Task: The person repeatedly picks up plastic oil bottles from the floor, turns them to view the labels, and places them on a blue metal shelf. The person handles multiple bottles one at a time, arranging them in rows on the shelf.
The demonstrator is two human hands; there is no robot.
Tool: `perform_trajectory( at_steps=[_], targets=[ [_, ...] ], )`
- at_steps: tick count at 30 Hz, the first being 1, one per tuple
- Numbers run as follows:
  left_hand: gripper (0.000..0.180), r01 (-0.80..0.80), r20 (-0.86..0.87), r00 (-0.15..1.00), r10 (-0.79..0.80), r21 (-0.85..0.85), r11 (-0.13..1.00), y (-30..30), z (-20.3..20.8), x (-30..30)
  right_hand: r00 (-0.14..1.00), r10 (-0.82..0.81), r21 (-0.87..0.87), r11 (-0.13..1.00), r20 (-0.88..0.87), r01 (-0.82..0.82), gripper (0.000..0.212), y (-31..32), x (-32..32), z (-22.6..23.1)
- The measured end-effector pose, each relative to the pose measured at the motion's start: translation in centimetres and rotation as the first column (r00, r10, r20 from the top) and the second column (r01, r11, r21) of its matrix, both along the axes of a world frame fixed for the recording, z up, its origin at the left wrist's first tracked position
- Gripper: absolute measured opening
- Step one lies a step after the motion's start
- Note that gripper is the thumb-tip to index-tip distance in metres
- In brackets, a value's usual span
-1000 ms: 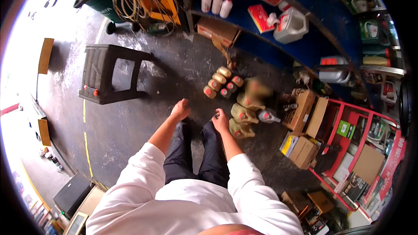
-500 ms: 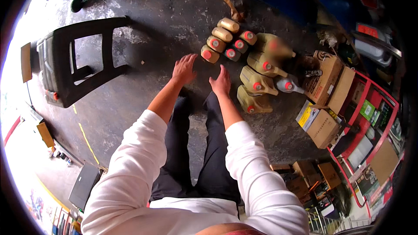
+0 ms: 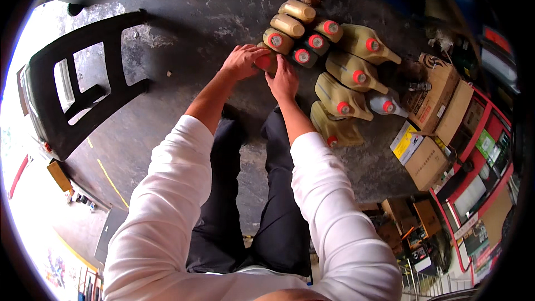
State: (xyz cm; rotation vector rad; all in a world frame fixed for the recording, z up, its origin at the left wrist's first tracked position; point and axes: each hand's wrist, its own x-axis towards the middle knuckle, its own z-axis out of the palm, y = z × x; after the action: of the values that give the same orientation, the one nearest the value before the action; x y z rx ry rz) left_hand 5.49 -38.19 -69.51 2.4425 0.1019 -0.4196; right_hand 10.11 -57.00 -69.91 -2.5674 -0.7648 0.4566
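A squat beige bottle with a red cap (image 3: 263, 62) stands at the near left corner of a cluster of bottles. From the left, my left hand (image 3: 243, 62) curls its fingers around the bottle's far side, by the cap. On the opposite side my right hand (image 3: 285, 81) presses against it, thumb and fingers pointing up along its body. The hands hide much of the bottle. Just beyond it is another beige bottle (image 3: 282, 45) with a red cap, and two dark bottles (image 3: 319, 50) stand to the right. Two capless-looking beige bottles (image 3: 287, 24) lie at the back.
Right of the cluster are several large yellowish jugs (image 3: 341, 66) with red caps and a grey jug (image 3: 379, 101). Cardboard boxes (image 3: 424, 159) and a red-framed rack (image 3: 484, 134) stand farther right. A black car-body panel (image 3: 115, 58) with openings is at the left.
Both hands have moved forward and closed in on the nearest red-capped bottle from either side. The view has shifted a little.
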Motion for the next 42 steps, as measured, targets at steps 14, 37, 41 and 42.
perform_trajectory(
  at_steps=[14,37,41,42],
  targets=[
    [0.06,0.142,-0.015,0.99,-0.144,-0.068,0.987,-0.5,5.3,-3.6,0.99,0.131,-0.07,0.989,0.048,-0.127,0.056,-1.2,-3.3,6.0],
    [0.061,0.035,0.264,0.964,-0.018,-0.06,0.998,-2.7,45.5,-10.8,0.954,0.262,0.11,0.954,0.148,-0.279,0.066,-3.9,-7.4,45.6],
    [0.069,-0.022,0.234,0.971,0.052,-0.127,0.992,-2.9,53.9,-11.6,0.949,0.278,0.149,0.943,0.149,-0.299,0.066,-3.7,-7.3,53.7],
    [0.069,-0.039,0.267,0.959,0.091,-0.196,0.98,-2.7,54.8,-12.0,0.947,0.277,0.172,0.937,0.163,-0.304,0.066,-3.6,-7.2,55.4]
  ],
)
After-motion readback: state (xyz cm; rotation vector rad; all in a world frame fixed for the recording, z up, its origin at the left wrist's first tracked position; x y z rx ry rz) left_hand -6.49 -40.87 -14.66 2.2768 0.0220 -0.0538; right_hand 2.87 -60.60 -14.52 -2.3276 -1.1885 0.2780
